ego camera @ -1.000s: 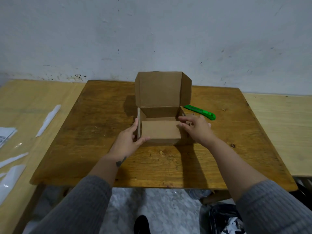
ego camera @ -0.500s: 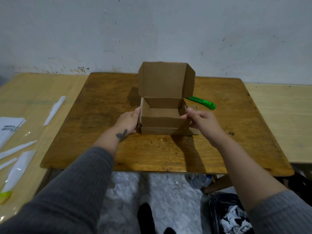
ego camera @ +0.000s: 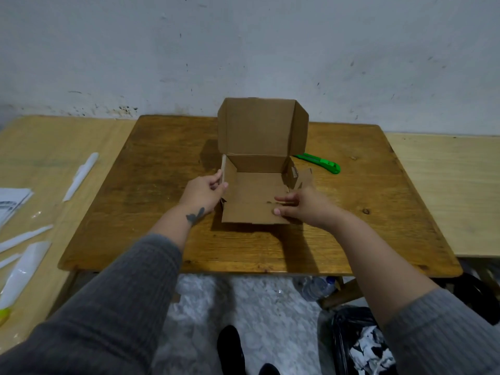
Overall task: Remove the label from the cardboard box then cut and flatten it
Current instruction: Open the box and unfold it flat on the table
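Observation:
A brown cardboard box [ego camera: 254, 182] stands in the middle of the dark wooden table [ego camera: 151, 169]. Its lid is upright at the back and its front wall lies folded down flat toward me. My left hand [ego camera: 204, 192] pinches the upright left side wall between thumb and fingers. My right hand [ego camera: 303, 205] rests with spread fingers on the flattened front panel at its right corner. The right side wall is unfolded and leans outward. A green utility knife [ego camera: 320, 163] lies on the table just right of the box, partly hidden behind it.
White label strips [ego camera: 81, 175] and printed papers [ego camera: 10, 204] lie on the lighter table to the left. Another light table [ego camera: 446, 190] adjoins on the right. Below the table edge sit a black rubbish bag [ego camera: 359, 345] and a plastic bottle [ego camera: 318, 288].
The box's front wall, upright before, now lies folded flat toward me, and the right side wall has opened outward. My right hand moved down onto the flattened panel.

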Demonstrator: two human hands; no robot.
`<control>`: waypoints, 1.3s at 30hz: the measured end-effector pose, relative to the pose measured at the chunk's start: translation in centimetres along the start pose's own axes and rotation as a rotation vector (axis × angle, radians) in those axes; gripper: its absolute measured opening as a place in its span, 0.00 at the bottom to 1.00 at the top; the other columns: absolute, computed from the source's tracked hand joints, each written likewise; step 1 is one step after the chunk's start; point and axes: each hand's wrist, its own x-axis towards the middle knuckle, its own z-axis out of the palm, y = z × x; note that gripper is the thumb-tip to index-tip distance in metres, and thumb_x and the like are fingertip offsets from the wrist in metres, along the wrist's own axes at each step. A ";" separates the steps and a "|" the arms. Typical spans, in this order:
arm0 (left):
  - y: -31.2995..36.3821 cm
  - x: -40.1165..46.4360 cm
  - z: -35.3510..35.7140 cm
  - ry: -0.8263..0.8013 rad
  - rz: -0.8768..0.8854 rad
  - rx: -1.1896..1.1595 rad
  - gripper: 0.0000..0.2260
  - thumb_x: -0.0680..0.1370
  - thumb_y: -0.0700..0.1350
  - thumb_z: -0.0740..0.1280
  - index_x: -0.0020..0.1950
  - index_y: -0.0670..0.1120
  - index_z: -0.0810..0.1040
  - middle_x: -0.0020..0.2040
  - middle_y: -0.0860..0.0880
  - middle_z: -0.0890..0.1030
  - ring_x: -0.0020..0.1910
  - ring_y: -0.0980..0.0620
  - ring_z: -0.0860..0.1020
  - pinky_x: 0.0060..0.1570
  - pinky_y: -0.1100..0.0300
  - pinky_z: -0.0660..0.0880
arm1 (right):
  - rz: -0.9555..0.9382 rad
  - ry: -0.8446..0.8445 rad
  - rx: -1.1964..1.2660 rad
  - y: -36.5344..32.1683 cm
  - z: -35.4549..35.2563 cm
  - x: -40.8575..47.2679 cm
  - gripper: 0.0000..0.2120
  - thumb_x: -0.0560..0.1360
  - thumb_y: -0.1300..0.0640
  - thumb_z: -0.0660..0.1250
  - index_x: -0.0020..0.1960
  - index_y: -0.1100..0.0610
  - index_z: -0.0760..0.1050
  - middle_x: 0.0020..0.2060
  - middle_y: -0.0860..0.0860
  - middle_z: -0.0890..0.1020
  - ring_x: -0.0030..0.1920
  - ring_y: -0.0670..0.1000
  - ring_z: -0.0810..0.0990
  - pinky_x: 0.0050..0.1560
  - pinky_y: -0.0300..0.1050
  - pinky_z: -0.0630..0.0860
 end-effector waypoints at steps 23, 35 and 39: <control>1.8 -0.9 3.4 0.165 -0.062 0.585 0.43 0.71 0.58 0.73 0.78 0.46 0.55 0.58 0.43 0.79 0.57 0.43 0.78 0.47 0.52 0.77 | -0.319 0.050 -0.558 2.2 5.2 -2.7 0.25 0.80 0.42 0.54 0.74 0.49 0.60 0.73 0.46 0.67 0.72 0.46 0.66 0.76 0.49 0.50; 0.1 -0.9 3.3 0.155 0.043 0.668 0.48 0.70 0.60 0.73 0.79 0.50 0.47 0.59 0.46 0.77 0.54 0.45 0.78 0.43 0.53 0.76 | -0.188 0.127 -0.454 1.2 5.1 0.0 0.30 0.77 0.50 0.63 0.76 0.50 0.56 0.78 0.52 0.53 0.78 0.53 0.48 0.74 0.58 0.51; -0.2 -1.1 3.3 0.189 0.086 0.694 0.45 0.72 0.65 0.67 0.79 0.50 0.46 0.66 0.47 0.73 0.55 0.47 0.78 0.43 0.53 0.76 | -0.117 0.032 -0.633 1.0 4.7 2.0 0.44 0.73 0.39 0.65 0.78 0.49 0.44 0.78 0.54 0.40 0.77 0.55 0.35 0.72 0.65 0.37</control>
